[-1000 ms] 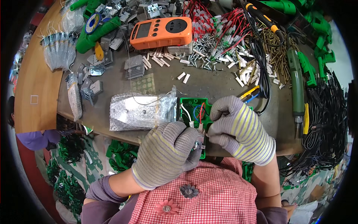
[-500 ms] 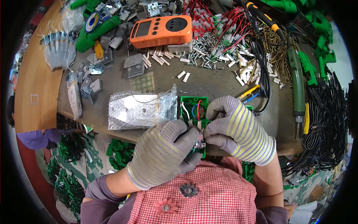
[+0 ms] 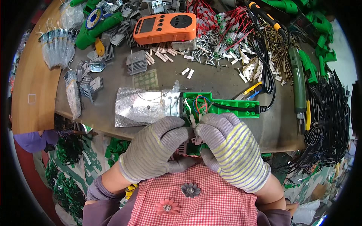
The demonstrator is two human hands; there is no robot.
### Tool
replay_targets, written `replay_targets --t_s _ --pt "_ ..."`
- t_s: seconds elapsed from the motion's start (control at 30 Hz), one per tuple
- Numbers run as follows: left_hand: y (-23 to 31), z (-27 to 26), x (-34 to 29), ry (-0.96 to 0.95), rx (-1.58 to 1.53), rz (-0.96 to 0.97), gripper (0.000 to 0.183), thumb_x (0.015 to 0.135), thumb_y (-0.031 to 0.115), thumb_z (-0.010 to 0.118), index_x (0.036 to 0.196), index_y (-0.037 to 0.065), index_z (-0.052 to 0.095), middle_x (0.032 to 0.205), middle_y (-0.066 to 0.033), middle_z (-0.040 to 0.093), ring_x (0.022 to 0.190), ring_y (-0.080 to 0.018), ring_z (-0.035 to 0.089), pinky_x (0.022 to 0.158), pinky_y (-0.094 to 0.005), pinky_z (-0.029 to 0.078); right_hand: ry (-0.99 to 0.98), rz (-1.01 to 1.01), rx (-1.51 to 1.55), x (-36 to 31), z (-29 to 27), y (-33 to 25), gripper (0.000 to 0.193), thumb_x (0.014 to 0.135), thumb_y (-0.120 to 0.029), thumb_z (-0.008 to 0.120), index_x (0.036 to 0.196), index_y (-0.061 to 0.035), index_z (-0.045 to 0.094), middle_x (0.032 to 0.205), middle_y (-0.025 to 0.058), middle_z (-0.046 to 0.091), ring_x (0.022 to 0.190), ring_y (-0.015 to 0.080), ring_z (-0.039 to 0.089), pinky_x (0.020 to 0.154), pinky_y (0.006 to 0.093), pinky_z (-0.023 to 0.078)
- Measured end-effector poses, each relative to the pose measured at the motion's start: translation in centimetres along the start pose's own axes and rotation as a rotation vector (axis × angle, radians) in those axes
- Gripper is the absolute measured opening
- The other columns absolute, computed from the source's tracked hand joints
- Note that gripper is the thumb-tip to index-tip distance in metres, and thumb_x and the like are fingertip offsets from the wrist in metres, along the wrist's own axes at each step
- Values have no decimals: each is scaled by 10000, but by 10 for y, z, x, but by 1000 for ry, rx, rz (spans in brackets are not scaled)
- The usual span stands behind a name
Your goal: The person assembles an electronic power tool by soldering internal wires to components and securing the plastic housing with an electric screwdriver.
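Note:
Both of my hands wear striped knit gloves and meet over an open green plastic housing (image 3: 244,103). A red wire (image 3: 207,101), a blue wire and a white wire curl up inside it. My left hand (image 3: 152,147) pinches at the housing's near part, beside a small whitish strip (image 3: 192,120). Facing it, my right hand (image 3: 233,148) has its fingers closed by the same strip, its thumb low at the housing's edge. What exactly the fingertips grip is hidden. Touching the housing's left side lies a metal plate in bubble wrap (image 3: 141,108).
Beyond lie an orange meter (image 3: 164,28), metal heat sinks (image 3: 136,63), screws (image 3: 206,49), white sleeves (image 3: 249,69) and red-wired parts (image 3: 211,19). At right are yellow-and-blue cutters (image 3: 252,90), a green electric screwdriver (image 3: 298,81) and black cables (image 3: 326,113). The bench's front edge is near.
My right hand has moved down and left, close to my left hand. The housing's handle and its black cord now show. My left hand has shifted slightly left.

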State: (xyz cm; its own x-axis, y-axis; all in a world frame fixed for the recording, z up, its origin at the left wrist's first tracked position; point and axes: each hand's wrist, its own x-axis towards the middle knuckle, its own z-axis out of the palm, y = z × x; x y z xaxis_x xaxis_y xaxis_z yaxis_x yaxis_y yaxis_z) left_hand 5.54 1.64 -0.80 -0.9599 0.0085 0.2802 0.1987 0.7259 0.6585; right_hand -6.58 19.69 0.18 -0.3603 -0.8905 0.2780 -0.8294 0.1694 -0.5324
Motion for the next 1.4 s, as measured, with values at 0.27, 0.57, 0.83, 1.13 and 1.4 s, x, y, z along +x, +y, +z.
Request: replay_targets --t_s 0.27,0.57,0.83,1.13,1.4 --pt "6 9 3 54 95 56 469 568 247 898 962 122 678 955 -77 596 771 -270 626 662 -395 523 90 -16 295 -6 3 26 482 666 -76 779 1120 -31 625 1053 153 602 936 352 624 799 431 542" --pt "6 6 8 -24 177 188 273 572 192 848 779 117 687 817 -35 585 617 -243 586 551 -360 485 52 16 303 -5 -1 26 370 676 -30 783 1032 -70 692 1018 128 597 857 286 628 710 375 541" --pt "21 -12 10 -40 357 113 274 611 169 812 877 137 750 939 -46 684 694 -232 669 562 -351 518 -99 35 239 -1 -3 23 234 732 -88 731 965 -92 706 987 120 597 828 276 629 691 376 532" --pt "14 -29 37 -304 366 146 180 682 243 755 852 182 751 861 19 689 723 -190 670 597 -322 525 -9 -19 304 -8 1 26 236 767 -87 704 993 -42 653 978 170 622 891 355 641 754 437 535" --pt "19 -16 56 -428 396 -52 131 805 251 675 882 145 665 823 -53 619 758 -281 646 639 -409 515 -1 227 483 -10 -1 14 525 752 8 759 1225 -31 533 956 117 603 735 241 586 705 347 514"
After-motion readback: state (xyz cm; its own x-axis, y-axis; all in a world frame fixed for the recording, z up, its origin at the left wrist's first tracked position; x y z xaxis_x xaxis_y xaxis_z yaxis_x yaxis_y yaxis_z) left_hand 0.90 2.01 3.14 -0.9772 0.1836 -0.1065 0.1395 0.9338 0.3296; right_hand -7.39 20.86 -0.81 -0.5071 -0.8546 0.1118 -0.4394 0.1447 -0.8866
